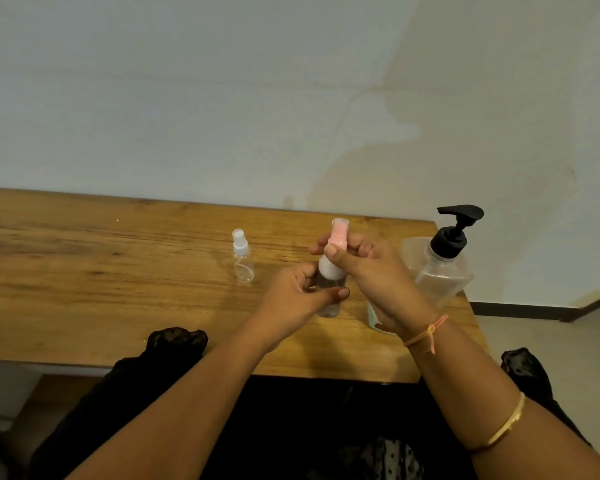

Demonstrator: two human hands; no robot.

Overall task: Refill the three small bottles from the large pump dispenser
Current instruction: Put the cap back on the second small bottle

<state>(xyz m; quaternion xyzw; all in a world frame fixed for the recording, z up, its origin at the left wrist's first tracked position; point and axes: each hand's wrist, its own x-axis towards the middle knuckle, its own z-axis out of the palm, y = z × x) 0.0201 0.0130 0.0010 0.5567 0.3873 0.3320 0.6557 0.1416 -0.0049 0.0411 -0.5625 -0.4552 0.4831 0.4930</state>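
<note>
Small bottle (327,304) is gripped round its clear body by the left hand (291,299), near the pump dispenser (442,271) on the desk (118,271); its pink cap (339,232) is pinched by the right hand (371,271). It could be dropped or spilled if the cap is twisted too hard. No writing can be read.

Grips bottle (327,299) low with left hand (300,299), thumb laid across its front. Pinches cap (339,233) with right hand (373,271), thumb and fingers curled round it. Stretches both bare forearms forward, converging, right hand set higher than left.
</note>
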